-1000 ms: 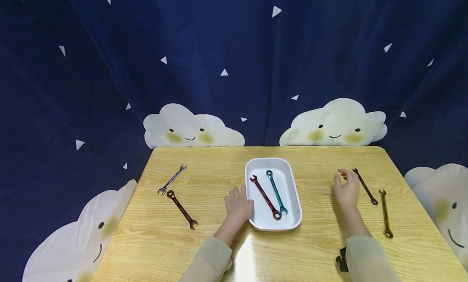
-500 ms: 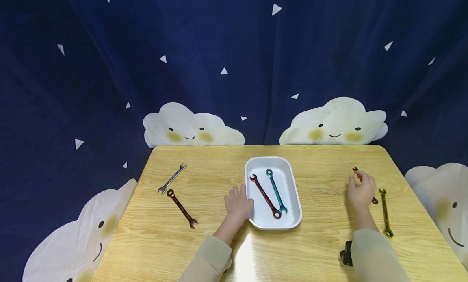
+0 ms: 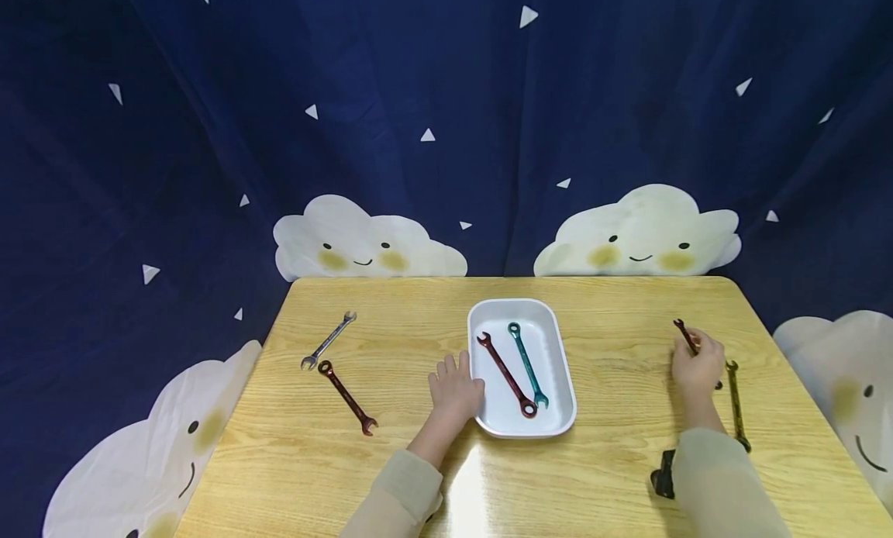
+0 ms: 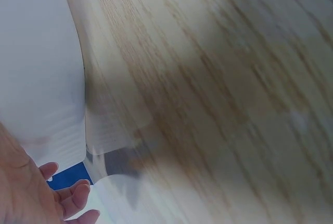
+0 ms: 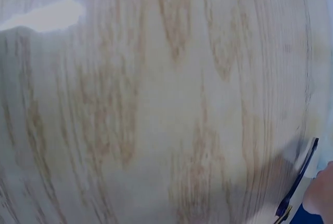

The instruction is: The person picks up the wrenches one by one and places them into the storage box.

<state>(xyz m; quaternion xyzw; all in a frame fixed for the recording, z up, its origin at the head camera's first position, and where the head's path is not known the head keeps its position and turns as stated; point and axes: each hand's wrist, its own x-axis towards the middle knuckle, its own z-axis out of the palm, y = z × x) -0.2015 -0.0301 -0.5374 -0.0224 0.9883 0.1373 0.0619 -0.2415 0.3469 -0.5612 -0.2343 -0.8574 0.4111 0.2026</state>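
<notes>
At the bottom right of the head view, a black device (image 3: 664, 474) shows beside the right sleeve (image 3: 722, 476). Above it, a yellow-gold wrench (image 3: 736, 402) lies just right of the right hand (image 3: 700, 365). At the frame's right, that hand holds a slim, glossy dark red wrench (image 3: 687, 336), open-ended jaw toward the upper left, middle hidden, other end peeking out below. Thumb and fingers curl round the shaft; whether it is lifted I cannot tell. Near centre, the left hand (image 3: 456, 387), fingers straight and slightly spread, touches the left side of a white tray (image 3: 551, 367) holding a red wrench (image 3: 505, 374) and a teal wrench (image 3: 528, 363). At mid-left lie a reddish-brown wrench (image 3: 349, 398) and a silver wrench (image 3: 329, 340). Behind hangs a navy curtain (image 3: 488, 73).
</notes>
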